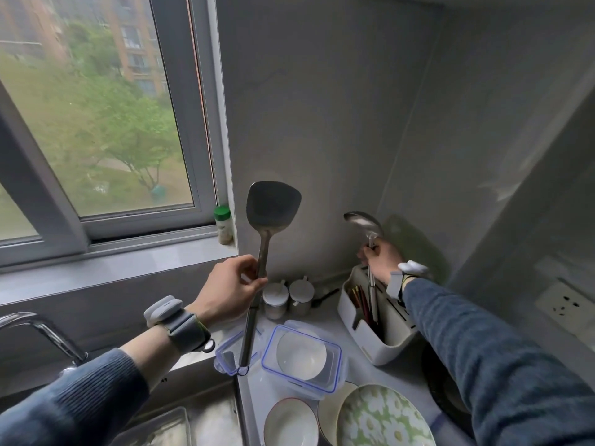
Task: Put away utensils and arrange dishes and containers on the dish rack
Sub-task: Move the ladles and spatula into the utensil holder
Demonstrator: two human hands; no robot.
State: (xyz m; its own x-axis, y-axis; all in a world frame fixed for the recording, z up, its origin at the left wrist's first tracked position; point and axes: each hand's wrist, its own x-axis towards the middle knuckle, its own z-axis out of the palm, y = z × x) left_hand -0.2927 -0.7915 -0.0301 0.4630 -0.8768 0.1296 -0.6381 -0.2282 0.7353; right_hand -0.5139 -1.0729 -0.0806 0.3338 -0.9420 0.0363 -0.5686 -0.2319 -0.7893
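Spatula (273, 206) held upright by left hand (230, 286), fingers wrapped mid-handle. Ladle (365, 224) gripped by right hand (383, 257), lowered into utensil holder (386, 341) at worktop's back corner. Steel: stiff, slippery when wet; hold near balance point.

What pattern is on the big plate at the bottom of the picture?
White daisy-like flowers on a green ground, on the plate; the head view shows it.

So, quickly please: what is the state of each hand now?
Left hand: closed around the metal spatula handle.
Right hand: closed around the metal ladle handle, above the utensil holder.
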